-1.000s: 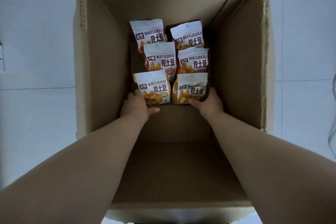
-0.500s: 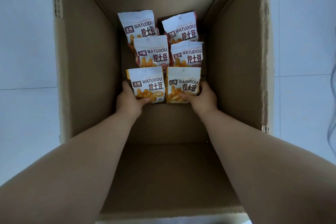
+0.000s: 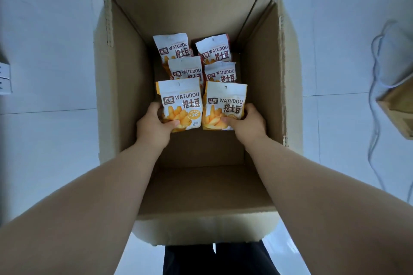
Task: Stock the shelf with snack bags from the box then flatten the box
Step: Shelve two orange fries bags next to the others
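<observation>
Inside the box, the left hand grips one snack bag; the right hand grips another bag, both seemingly lifted.

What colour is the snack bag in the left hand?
The snack bag is white above, orange-yellow below; best in the head view.

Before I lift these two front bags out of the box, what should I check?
1. Grip of the left hand on the left front bag: ok, thumb across its front.
2. Grip of the right hand on the right front bag: ok.
3. Front bags free of the four back bags: cannot tell, they overlap in view.
4. Top of the box open, no flap over the bags: ok.
5. Sight of the shelf: not ok, not in view.
</observation>
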